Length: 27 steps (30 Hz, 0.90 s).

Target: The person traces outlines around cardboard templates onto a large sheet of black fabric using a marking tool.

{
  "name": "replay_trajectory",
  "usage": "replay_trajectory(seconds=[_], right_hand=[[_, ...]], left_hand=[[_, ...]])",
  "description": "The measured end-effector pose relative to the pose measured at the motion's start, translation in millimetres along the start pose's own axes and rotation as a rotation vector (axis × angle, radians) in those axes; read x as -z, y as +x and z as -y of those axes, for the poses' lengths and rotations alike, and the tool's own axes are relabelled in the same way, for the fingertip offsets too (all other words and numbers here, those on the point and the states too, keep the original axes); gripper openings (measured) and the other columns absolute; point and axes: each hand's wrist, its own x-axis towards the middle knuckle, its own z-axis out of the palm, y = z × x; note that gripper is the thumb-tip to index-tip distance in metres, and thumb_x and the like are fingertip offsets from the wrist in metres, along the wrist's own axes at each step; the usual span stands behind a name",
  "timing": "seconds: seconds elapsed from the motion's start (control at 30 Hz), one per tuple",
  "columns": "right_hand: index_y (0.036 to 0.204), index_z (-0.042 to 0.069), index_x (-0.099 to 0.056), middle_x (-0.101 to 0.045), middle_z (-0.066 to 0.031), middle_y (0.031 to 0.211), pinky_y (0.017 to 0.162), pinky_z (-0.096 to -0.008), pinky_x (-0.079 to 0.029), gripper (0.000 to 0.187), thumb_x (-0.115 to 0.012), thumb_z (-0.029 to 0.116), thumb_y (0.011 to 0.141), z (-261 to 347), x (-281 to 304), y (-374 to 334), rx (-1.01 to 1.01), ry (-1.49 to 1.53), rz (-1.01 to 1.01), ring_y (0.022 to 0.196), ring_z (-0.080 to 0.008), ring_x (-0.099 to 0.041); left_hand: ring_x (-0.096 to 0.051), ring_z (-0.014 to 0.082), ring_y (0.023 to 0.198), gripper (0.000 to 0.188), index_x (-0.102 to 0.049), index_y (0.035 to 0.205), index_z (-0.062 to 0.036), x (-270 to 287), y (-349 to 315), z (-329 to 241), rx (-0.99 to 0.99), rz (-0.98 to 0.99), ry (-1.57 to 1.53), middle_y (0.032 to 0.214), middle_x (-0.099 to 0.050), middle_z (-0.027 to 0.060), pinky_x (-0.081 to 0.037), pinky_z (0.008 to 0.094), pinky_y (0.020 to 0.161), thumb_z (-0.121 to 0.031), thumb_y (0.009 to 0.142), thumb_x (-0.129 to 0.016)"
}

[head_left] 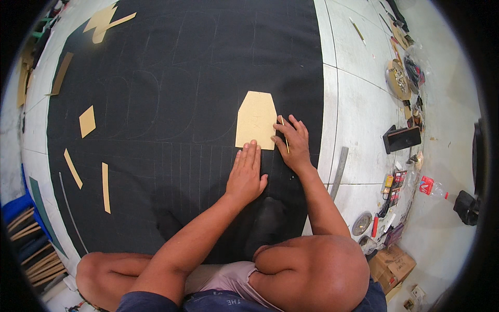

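A tan card pattern piece [255,117] with cut upper corners lies on a wide sheet of black material [208,104], right of its middle. My left hand [247,174] rests flat with stretched fingers over the lower edge of the card. Beside the card's right edge, my right hand [295,143] has a thin yellow pen-like stick [284,134] between its fingers. Its thumb and forefinger tips are at the card's side. Faint pale lines run across the black material, some straight and some curved.
More card pieces lie leftward: a diamond [88,122], narrow strips [106,187] and a pile [101,22]. A grey metal ruler [339,171] lies on white floor tiles. Along the right wall stand a round tin [398,79], a black box [403,139], a bottle [434,188] and a carton [393,265].
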Motion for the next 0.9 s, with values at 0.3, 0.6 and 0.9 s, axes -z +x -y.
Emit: replay_trajectory(seconds=[0.3,0.6,0.9], right_hand=[[0.126,0.015,-0.069,-0.066,-0.0066,0.142,0.121,-0.0546,-0.029,0.035,-0.075,0.024,0.093,0.1,-0.7,0.4,0.012,-0.007,-0.011,0.144,-0.0335,-0.047],[0.125,0.014,-0.070,-0.065,-0.0075,0.144,0.121,-0.0551,-0.028,0.033,-0.074,0.024,0.093,2.5,2.4,0.1,-0.002,0.005,0.008,0.144,-0.0350,-0.046],[0.124,0.013,-0.070,-0.065,-0.0077,0.144,0.121,-0.0555,-0.028,0.033,-0.075,0.022,0.093,5.0,2.5,1.5,0.016,-0.016,0.004,0.144,-0.0350,-0.046]], left_hand=[[-0.028,0.0436,0.155,0.088,-0.030,0.157,0.0098,0.5,0.3,2.3,-0.021,-0.017,-0.044,0.166,-0.026,0.0296,-0.025,0.0504,0.127,-0.028,0.090,-0.072],[-0.028,0.0443,0.154,0.085,-0.032,0.156,0.0104,0.3,0.5,1.5,-0.025,-0.034,-0.045,0.165,-0.028,0.0301,-0.026,0.0503,0.127,-0.028,0.091,-0.071],[-0.033,0.0422,0.152,0.085,-0.037,0.153,0.0114,-0.9,0.7,3.6,-0.041,-0.068,0.017,0.162,-0.032,0.0289,-0.029,0.0492,0.125,-0.033,0.089,-0.072]])
